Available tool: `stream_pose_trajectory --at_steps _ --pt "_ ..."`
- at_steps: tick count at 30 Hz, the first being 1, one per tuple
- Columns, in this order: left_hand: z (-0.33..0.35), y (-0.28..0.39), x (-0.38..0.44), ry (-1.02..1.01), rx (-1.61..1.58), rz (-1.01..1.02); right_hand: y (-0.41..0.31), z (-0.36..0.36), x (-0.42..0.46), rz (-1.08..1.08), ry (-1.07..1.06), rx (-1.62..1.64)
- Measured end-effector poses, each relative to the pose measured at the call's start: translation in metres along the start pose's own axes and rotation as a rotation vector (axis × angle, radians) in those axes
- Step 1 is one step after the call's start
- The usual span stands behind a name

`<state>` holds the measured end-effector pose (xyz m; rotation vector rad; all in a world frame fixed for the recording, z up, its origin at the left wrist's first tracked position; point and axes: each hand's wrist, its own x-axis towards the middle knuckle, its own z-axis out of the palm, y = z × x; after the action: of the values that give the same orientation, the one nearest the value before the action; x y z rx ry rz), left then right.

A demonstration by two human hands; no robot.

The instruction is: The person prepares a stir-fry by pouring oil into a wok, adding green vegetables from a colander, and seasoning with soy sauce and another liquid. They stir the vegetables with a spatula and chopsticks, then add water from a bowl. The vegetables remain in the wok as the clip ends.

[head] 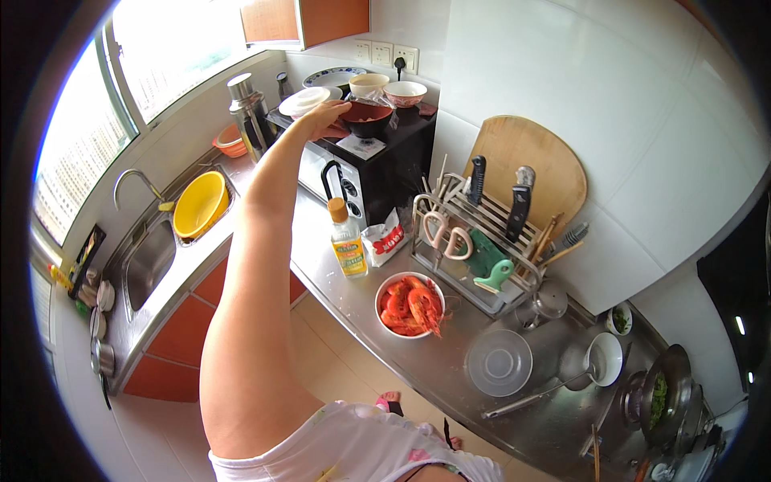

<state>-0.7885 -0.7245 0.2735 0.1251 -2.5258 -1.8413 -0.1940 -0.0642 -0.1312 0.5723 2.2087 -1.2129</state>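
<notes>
My left hand grips the rim of a bowl, dark outside and reddish-brown inside, with something small and pale in it. The bowl is over a square patterned mat on top of a black countertop oven; whether it touches the mat I cannot tell. Left of the hand is a white lidded dish. Behind the bowl are a cream bowl, a red-patterned bowl and a blue-rimmed plate, with clear plastic film nearby. My right hand is out of view.
A white bowl of red cooked prawns stands on the steel counter, near a yellow-labelled bottle and a knife rack. A ladle lies across the counter toward a wok holding greens. A yellow basin sits beside the sink.
</notes>
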Motion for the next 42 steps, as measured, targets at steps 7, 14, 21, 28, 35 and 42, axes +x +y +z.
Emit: stream_pose_trajectory --at_steps 7,14,21,28,35,42 --pt "0.004 0.006 0.010 -0.206 -0.079 -0.005 -0.113 0.004 -0.035 0.003 -0.046 0.086" --pt "0.064 0.102 -0.072 -0.192 -0.258 0.204 -0.299 -0.069 -0.080 -0.261 -0.004 0.200" --pt "0.230 0.174 -0.186 -0.597 -0.178 0.363 -0.463 -0.157 -0.115 -0.963 0.427 0.252" --pt "0.433 0.211 -0.277 -0.948 -0.085 0.251 -0.425 -0.277 -0.124 -1.182 0.962 -0.685" --pt "0.643 0.237 -0.330 -1.180 0.017 0.194 -0.290 -0.406 -0.116 -0.709 0.908 -1.054" --pt "0.795 0.243 -0.360 -1.236 0.004 0.103 -0.176 -0.509 -0.083 -0.492 0.848 -1.045"
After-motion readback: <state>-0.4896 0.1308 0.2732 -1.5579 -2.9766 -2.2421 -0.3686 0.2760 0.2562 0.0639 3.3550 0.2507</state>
